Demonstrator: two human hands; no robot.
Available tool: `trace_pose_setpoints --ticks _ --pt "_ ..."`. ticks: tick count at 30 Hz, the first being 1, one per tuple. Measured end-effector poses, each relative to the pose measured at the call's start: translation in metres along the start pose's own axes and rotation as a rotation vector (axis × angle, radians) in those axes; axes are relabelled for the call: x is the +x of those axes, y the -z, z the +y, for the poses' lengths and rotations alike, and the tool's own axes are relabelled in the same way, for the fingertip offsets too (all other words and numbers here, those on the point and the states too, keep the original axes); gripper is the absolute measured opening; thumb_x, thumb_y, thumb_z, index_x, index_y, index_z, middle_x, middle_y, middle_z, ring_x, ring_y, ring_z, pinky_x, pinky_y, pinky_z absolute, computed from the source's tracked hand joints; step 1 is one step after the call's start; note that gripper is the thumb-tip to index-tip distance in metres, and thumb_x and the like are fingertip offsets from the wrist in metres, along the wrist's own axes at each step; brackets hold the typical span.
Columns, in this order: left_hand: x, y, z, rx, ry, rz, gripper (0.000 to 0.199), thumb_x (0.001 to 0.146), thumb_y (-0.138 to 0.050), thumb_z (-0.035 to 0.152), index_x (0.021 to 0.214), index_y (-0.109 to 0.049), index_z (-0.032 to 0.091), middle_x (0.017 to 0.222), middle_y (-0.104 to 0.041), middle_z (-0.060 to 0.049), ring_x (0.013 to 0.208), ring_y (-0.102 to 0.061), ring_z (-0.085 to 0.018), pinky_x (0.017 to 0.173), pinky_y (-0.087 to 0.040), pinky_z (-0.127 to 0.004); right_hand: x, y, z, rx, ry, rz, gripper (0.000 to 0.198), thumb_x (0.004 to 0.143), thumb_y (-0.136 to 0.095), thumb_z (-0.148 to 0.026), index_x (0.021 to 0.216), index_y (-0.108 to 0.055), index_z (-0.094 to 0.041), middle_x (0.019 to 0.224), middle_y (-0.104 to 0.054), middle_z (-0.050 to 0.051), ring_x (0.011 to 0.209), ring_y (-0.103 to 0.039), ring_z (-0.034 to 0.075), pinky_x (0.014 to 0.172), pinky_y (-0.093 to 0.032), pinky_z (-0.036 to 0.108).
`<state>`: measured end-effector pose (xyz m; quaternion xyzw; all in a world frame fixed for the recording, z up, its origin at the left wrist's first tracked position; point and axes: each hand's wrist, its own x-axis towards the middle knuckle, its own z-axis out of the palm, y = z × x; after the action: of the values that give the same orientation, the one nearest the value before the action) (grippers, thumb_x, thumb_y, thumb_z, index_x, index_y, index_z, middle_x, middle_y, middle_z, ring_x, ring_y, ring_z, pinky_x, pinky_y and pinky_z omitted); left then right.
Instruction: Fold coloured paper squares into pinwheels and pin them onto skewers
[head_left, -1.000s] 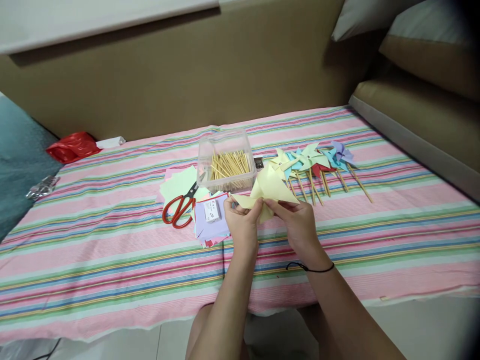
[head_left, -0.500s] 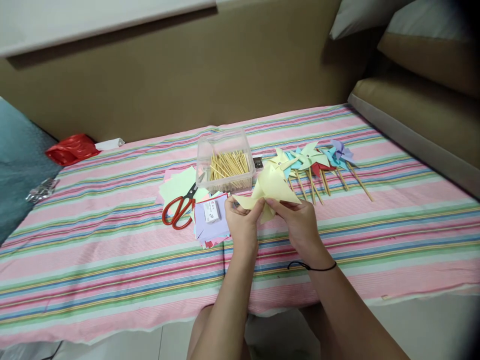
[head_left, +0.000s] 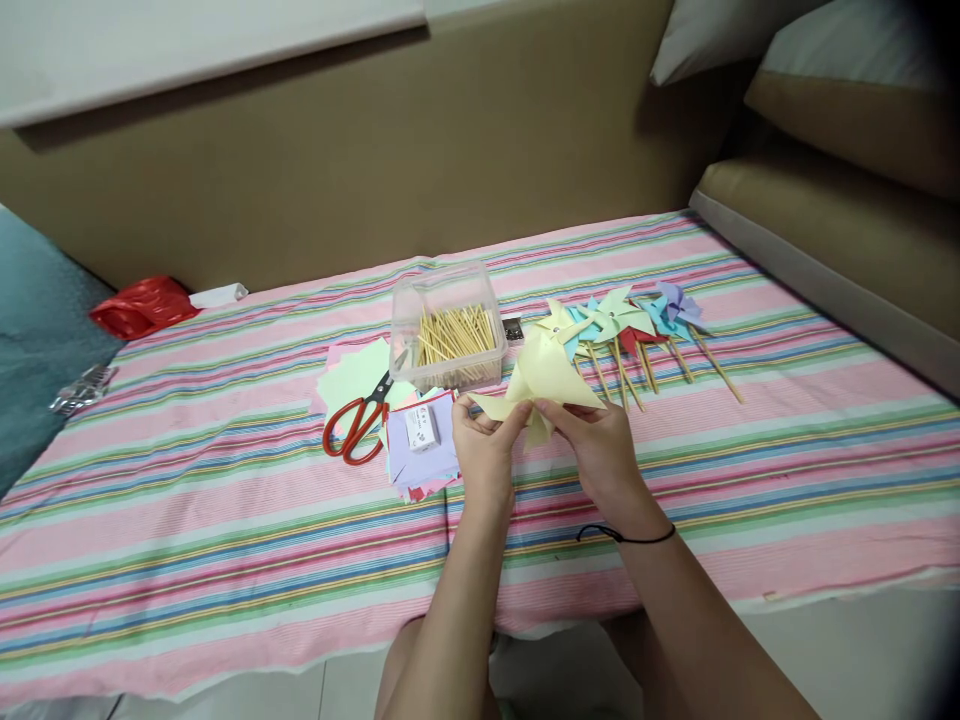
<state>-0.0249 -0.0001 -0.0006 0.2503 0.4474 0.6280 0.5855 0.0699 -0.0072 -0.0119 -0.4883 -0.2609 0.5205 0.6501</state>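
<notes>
A pale yellow paper pinwheel (head_left: 546, 372) is held up above the striped cloth, its blades curled in toward the middle. My left hand (head_left: 487, 440) pinches it from the left and my right hand (head_left: 592, 440) from the right, with both thumbs meeting at its centre. The other fingers are mostly behind the paper. Beyond it lie several finished pinwheels on sticks, among them a pale green pinwheel (head_left: 613, 312) and a purple pinwheel (head_left: 679, 298). Left of my left hand, a small white box (head_left: 422, 428) rests on a stack of purple paper squares (head_left: 412, 466).
Red-handled scissors (head_left: 355, 428) lie on pale green paper (head_left: 354, 372). A clear plastic box (head_left: 484, 376) of wooden sticks (head_left: 454, 335) stands behind, beside a small dark packet (head_left: 512, 329). A red plastic bag (head_left: 142, 307) sits at the far left. Cushions (head_left: 862, 90) are at the right.
The view has shifted very slightly. Both hands keep hold of the yellow pinwheel in nearly the same pose, the thumbs still together at its centre.
</notes>
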Motion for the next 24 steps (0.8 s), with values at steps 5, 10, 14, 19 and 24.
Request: trace_pose_setpoints --ticks 5,10,14,19,24 --pt "0.0004 0.0 -0.0007 -0.008 -0.006 0.019 0.058 0.052 -0.085 0.019 0.093 -0.043 0.019 0.07 -0.073 -0.002 0.059 -0.068 -0.014 0.066 -0.054 -0.027 0.0 -0.0002 -0.0006 -0.007 0.008 -0.007 0.025 0.056 -0.084 -0.025 0.079 -0.076 -0.017 0.081 -0.076 0.004 0.077 -0.07 0.022 0.069 -0.055 0.032" --pt "0.0013 0.0018 -0.0017 -0.002 -0.018 0.015 0.058 0.053 -0.084 0.019 0.094 -0.043 0.018 0.071 -0.073 -0.002 0.059 -0.068 -0.014 0.065 -0.054 -0.027 0.0017 0.0004 0.0003 0.007 0.008 -0.013 0.026 0.054 -0.085 -0.025 0.078 -0.076 -0.017 0.081 -0.077 0.004 0.077 -0.07 0.021 0.068 -0.055 0.031" --pt "0.0013 0.0028 -0.0024 -0.005 -0.019 -0.006 0.056 0.056 -0.083 0.019 0.095 -0.043 0.019 0.073 -0.074 -0.003 0.061 -0.069 -0.015 0.065 -0.054 -0.027 0.0021 0.0007 0.0007 -0.016 0.02 0.001 0.027 0.053 -0.086 -0.026 0.077 -0.076 -0.017 0.081 -0.076 0.005 0.076 -0.07 0.021 0.068 -0.055 0.031" --pt "-0.0008 0.0013 -0.0025 0.015 -0.023 -0.024 0.055 0.057 -0.083 0.019 0.093 -0.041 0.02 0.067 -0.071 0.001 0.06 -0.067 -0.013 0.065 -0.053 -0.026 0.0009 -0.0004 -0.0003 -0.034 0.049 0.027 0.024 0.051 -0.085 -0.023 0.073 -0.075 -0.016 0.075 -0.075 0.004 0.072 -0.069 0.021 0.064 -0.054 0.03" --pt "-0.0011 0.0021 -0.0006 0.057 -0.021 -0.068 0.058 0.056 -0.083 0.022 0.092 -0.038 0.022 0.064 -0.068 0.004 0.057 -0.065 -0.012 0.062 -0.052 -0.024 0.0019 0.0008 -0.0022 -0.016 0.005 0.059 0.026 0.046 -0.085 -0.019 0.068 -0.073 -0.016 0.068 -0.073 0.002 0.064 -0.065 0.018 0.058 -0.052 0.028"
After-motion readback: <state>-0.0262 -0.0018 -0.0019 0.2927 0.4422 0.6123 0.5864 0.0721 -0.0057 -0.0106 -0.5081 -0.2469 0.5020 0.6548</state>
